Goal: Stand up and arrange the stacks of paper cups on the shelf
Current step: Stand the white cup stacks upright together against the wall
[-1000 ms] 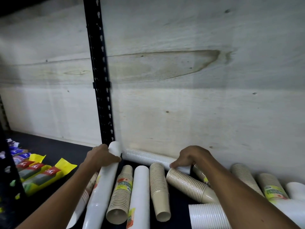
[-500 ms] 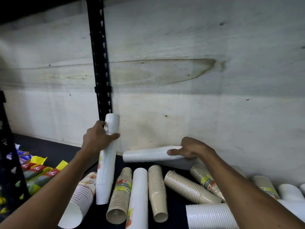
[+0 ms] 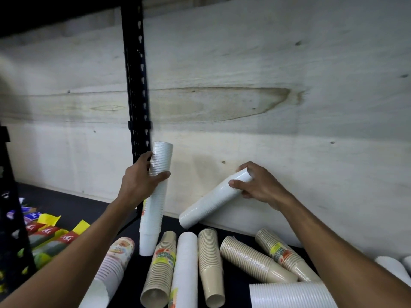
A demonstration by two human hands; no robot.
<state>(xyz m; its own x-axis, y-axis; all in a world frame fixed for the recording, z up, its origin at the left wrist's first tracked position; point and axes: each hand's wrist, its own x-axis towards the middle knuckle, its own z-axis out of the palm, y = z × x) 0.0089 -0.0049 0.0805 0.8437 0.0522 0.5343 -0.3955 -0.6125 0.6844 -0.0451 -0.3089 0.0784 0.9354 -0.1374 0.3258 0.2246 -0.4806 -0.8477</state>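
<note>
A dark shelf [image 3: 73, 207] against a plywood wall. The left hand [image 3: 142, 183] clamps a nearly upright white cup stack [image 3: 155, 203]; the right hand [image 3: 258, 185] grips a tilted white stack [image 3: 211, 202]. Next, seemingly, setting both upright.

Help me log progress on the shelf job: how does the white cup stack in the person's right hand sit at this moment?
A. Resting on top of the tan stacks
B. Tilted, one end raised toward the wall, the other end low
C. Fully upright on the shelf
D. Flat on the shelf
B: the right hand grips the raised end of the white cup stack, whose other end slants down toward the shelf.
</note>
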